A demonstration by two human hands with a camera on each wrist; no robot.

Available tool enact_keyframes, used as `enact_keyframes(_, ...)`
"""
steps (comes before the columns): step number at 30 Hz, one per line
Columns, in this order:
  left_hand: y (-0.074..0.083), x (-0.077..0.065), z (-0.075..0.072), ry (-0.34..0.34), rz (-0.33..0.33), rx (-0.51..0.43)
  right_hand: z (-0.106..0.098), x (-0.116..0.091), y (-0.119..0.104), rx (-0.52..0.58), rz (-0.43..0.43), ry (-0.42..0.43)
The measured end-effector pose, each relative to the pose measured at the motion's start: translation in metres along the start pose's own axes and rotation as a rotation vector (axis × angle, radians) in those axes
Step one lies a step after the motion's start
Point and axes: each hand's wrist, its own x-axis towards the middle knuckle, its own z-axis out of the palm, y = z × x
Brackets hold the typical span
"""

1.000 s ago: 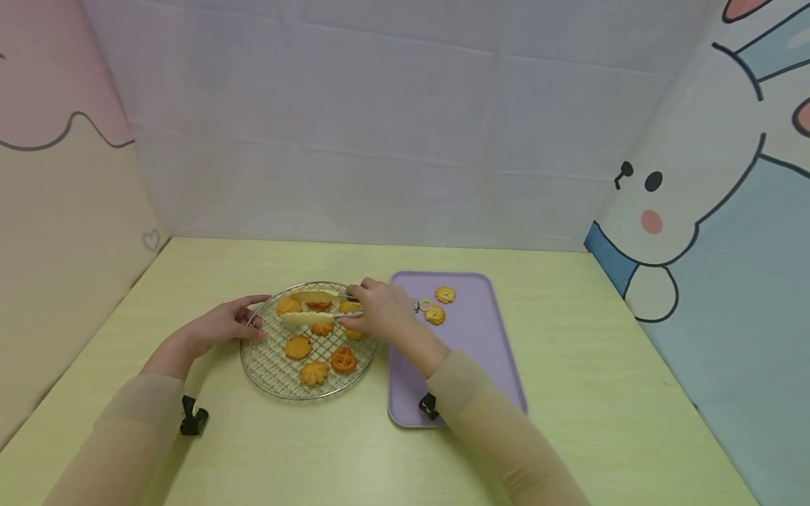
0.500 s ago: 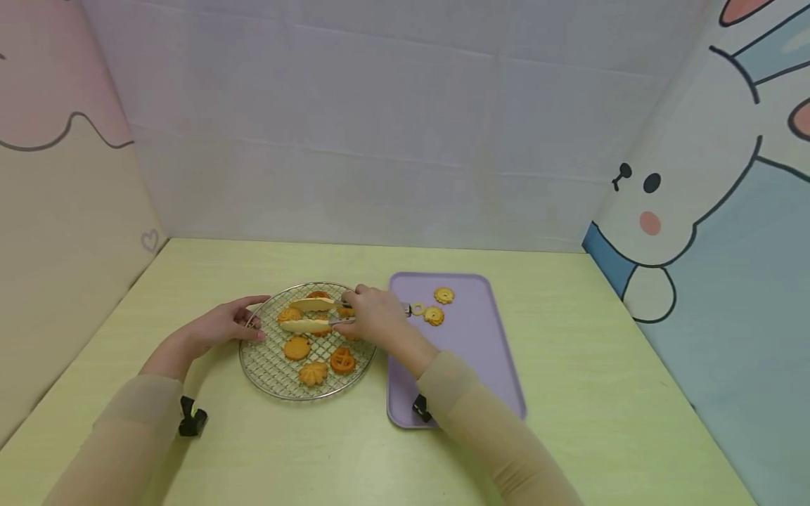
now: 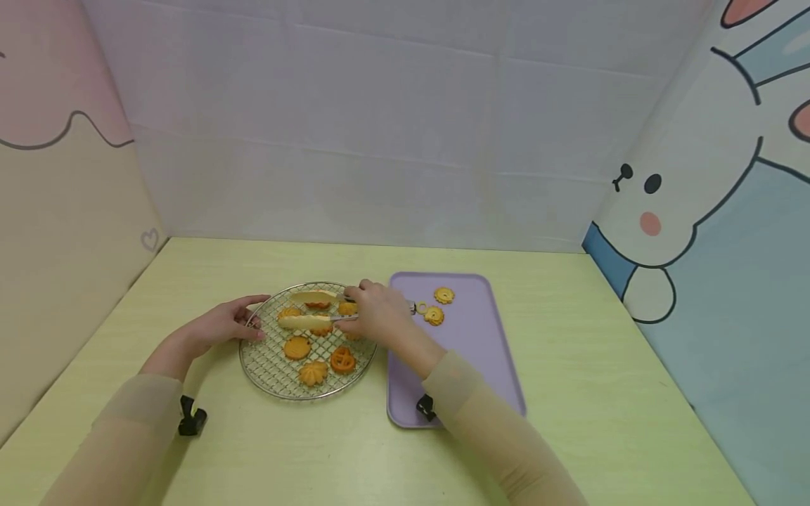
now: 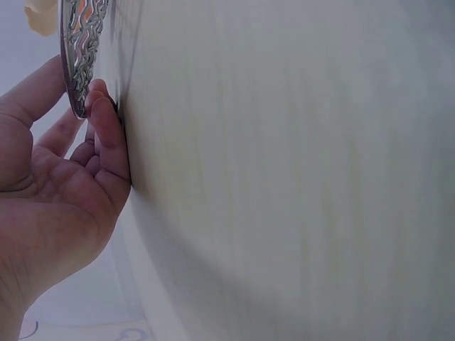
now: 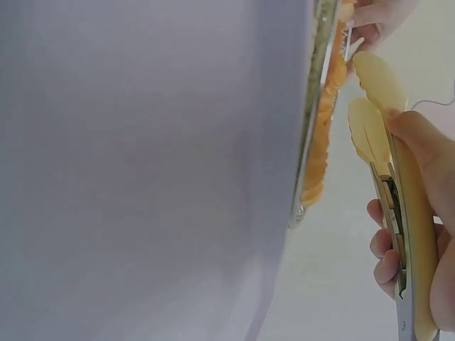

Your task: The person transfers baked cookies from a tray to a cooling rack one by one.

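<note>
My left hand (image 3: 221,327) holds the left rim of a round wire rack (image 3: 268,376). In the left wrist view, the thumb is above the rack's edge (image 4: 85,57) and curled fingers are below it. Several cookies lie on the rack, among them a round cookie (image 3: 297,348), a flower-shaped cookie (image 3: 313,373) and a pretzel-shaped cookie (image 3: 343,360). My right hand (image 3: 382,313) grips tongs (image 3: 306,322) over the rack's far half. Their cream tips (image 5: 370,131) stand apart with nothing visible between them. The tongs and hand partly hide the cookies below.
Right of the rack lies a lilac tray (image 3: 468,351) with two flower-shaped cookies (image 3: 444,295) near its far end. My right forearm crosses the tray. Both lie on a pale wooden table (image 3: 607,393), with a white wall (image 3: 380,140) behind and printed panels at both sides.
The tongs shifted slightly toward me, then back away, staying over the same part of the rack. Their tips are a little wider apart now. My left hand has stayed on the rim.
</note>
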Motion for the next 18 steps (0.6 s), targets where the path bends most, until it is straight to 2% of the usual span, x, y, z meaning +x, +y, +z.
enact_keyframes(8,-0.001,0.001,0.0,0.008,-0.026,0.02,-0.02,-0.01,0.011,0.027,0.043,0.012)
enact_keyframes(12,0.0,0.0,-0.001,0.009,-0.056,0.035,-0.029,-0.019,0.023,0.02,0.025,0.08)
enact_keyframes(18,-0.002,0.002,-0.002,0.008,-0.081,-0.009,-0.04,-0.035,0.042,0.031,-0.008,0.188)
